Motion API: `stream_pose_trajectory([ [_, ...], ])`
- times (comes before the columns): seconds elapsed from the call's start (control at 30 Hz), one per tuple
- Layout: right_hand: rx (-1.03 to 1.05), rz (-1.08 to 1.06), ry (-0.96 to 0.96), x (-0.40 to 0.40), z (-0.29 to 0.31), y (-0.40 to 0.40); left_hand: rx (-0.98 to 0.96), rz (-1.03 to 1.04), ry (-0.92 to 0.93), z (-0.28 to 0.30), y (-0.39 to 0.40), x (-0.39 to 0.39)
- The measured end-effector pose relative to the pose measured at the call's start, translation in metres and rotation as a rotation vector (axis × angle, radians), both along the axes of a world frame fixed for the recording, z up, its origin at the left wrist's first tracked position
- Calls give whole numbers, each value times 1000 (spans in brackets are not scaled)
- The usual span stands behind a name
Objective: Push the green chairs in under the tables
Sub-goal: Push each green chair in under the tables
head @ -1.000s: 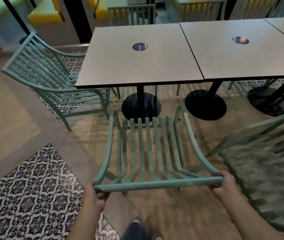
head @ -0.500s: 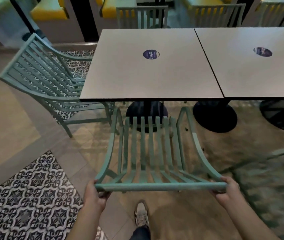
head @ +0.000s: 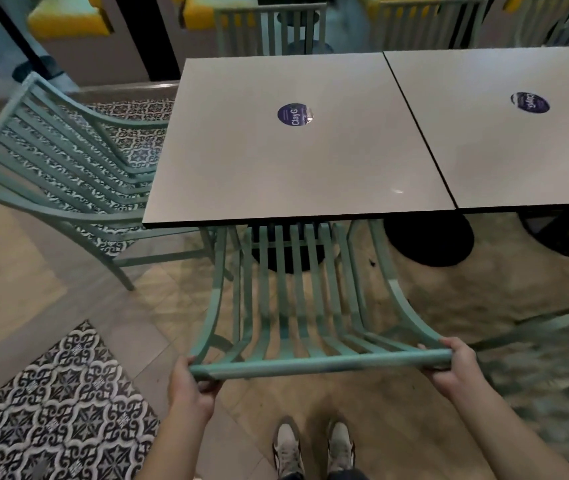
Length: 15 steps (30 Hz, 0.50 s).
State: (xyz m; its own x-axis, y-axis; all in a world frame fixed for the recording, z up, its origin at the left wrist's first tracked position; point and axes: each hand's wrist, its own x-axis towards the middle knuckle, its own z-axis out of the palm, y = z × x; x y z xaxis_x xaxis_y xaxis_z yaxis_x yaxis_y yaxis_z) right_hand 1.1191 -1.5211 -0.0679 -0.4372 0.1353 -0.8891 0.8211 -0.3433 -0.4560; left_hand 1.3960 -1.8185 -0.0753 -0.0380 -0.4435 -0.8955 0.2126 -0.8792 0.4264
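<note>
Currently both hands, left [head: 191, 388] and right [head: 451, 362], grip the green chair [head: 290, 306] top rail; seat front under grey table [head: 293, 161], tiled floor [head: 51, 403].

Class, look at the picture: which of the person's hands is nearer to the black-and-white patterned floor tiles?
Left. The left hand is just beside the black-and-white patterned floor tiles; the right hand is far across the green slatted chair.
</note>
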Motion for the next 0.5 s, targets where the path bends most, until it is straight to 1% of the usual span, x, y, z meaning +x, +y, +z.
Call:
stream_pose_trajectory([
  [0.2,10,37,38,-20,11,-31,-22,10,-46,5,-20,-24],
  [0.3,33,41,42,-32,14,-42,-11,35,-36,7,-27,-36],
  [0.5,-6,18,45,-56,10,-51,-5,33,-41,9,-38,-58],
])
